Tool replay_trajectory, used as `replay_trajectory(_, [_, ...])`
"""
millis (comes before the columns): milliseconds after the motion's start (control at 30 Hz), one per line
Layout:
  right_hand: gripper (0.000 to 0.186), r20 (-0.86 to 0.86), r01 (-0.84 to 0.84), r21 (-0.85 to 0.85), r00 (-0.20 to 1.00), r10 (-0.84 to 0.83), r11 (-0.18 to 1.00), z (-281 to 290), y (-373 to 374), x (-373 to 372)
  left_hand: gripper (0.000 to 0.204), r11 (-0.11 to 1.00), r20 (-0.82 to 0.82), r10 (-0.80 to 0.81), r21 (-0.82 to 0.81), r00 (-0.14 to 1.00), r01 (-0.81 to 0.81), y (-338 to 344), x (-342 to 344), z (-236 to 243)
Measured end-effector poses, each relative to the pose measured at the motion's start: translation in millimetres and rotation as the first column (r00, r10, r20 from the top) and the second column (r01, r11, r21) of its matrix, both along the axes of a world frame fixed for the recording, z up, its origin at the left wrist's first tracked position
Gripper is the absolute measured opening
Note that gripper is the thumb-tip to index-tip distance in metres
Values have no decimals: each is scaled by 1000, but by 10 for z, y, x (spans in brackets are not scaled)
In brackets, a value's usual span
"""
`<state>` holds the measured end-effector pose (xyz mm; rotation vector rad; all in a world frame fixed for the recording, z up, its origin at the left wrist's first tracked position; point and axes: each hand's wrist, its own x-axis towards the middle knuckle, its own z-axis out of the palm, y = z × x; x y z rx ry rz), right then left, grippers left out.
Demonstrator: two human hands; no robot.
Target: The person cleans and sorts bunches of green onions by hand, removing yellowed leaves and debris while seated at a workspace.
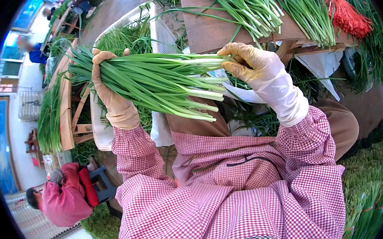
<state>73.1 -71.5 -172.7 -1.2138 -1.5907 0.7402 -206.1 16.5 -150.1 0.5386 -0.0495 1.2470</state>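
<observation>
A loose bundle of garlic chives (161, 77) lies across my gloved left hand (110, 92), whose fingers wrap round the leafy part. The green leaves point left and the pale stems fan out to the right. At the upper stem ends, my right hand (257, 71), in a stained white glove, pinches the tips of a few stems between thumb and fingers. On the wooden table (199, 20) beyond, more chives lie in piles (241, 10), their white ends toward me.
A white plastic crate (162, 29) with chives stands behind the bundle. Red ties (350, 17) hang at the table's right. Cut greens (375, 168) cover the floor at right. A seated person in a pink jacket (65, 197) is at lower left, near a wooden bench (66, 111).
</observation>
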Motion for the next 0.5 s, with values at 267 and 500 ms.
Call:
replay_trajectory(267, [12, -322, -26, -425, 939, -124, 905, -42, -299, 127, 29, 991, -90, 129, -17, 988, -131, -52, -134, -6])
replay_trajectory(500, [44, 393, 221, -405, 918, -49, 887, -1092, -448, 416, 35, 997, -55, 71, 29, 996, -70, -15, -268, -91])
